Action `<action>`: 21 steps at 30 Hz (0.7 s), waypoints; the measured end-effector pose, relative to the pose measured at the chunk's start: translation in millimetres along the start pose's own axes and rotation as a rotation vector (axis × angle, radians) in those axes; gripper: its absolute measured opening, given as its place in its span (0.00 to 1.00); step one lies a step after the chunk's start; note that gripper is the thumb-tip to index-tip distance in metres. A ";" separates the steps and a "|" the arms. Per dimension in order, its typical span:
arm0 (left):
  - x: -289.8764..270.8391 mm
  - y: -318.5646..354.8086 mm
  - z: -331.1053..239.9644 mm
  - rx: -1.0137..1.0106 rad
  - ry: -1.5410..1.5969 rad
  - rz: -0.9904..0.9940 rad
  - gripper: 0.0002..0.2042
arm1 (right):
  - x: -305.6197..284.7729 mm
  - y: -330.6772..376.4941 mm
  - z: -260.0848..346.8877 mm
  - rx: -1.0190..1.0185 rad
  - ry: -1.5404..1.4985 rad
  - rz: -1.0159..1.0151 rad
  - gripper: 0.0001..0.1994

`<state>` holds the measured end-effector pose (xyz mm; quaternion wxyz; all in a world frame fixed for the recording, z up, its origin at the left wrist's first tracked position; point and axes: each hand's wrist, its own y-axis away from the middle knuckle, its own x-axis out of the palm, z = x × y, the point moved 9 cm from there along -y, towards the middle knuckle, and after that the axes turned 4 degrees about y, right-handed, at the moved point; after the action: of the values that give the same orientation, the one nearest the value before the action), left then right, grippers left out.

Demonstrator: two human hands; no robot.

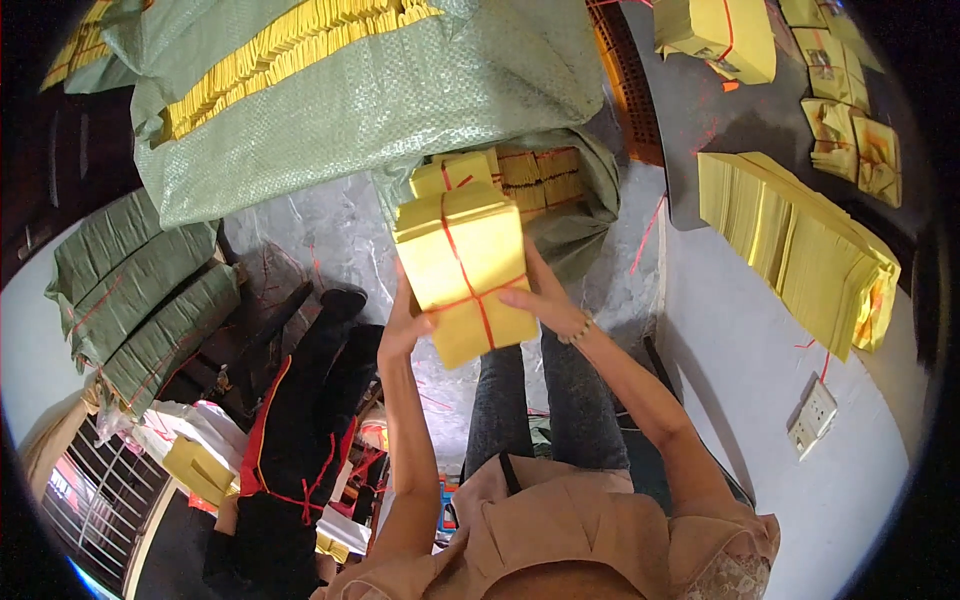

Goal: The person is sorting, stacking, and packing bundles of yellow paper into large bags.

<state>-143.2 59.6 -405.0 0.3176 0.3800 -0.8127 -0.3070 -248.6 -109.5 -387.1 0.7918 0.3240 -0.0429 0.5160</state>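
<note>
Between both hands I hold a thick bundle of yellow paper (pixel 445 265), tied crosswise with red string. My left hand (pixel 405 318) grips its left side, with the thumb on the front. My right hand (pixel 551 298) clasps the right side, its thumb lying near the string crossing. Just beyond the bundle is an open green woven sack (pixel 590 228). Inside it several tied yellow bundles (pixel 545 172) are packed, partly hidden by the one I hold.
A large green sack (pixel 400 125) showing rows of yellow paper (pixel 290 60) lies ahead. At right, stacked paper (pixel 790 240) sits on a dark table (pixel 685 130). Wrapped green packages (pixel 130 270) stand at left. A person in black (pixel 275 510) holds yellow paper (pixel 197 468) at lower left.
</note>
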 end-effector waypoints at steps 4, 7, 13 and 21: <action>75.4 27.0 -29.6 0.090 -0.268 0.333 0.70 | -13.6 53.2 33.2 0.092 -0.124 -0.027 0.45; 125.8 31.2 -37.5 0.132 -0.208 0.252 0.61 | -42.4 86.0 10.9 0.248 -0.208 -0.175 0.39; 136.7 -11.2 18.8 -0.067 -0.166 0.055 0.59 | -163.0 39.2 -13.1 0.194 -0.201 -0.426 0.28; 177.6 -74.6 35.3 -0.144 -1.177 -0.262 0.64 | -282.4 -71.6 -18.6 0.126 1.200 -0.518 0.33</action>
<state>-228.7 -114.6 -431.5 -0.2009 0.2207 -0.7756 -0.5563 -324.1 -340.5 -549.0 0.7563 0.0254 0.5161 0.4013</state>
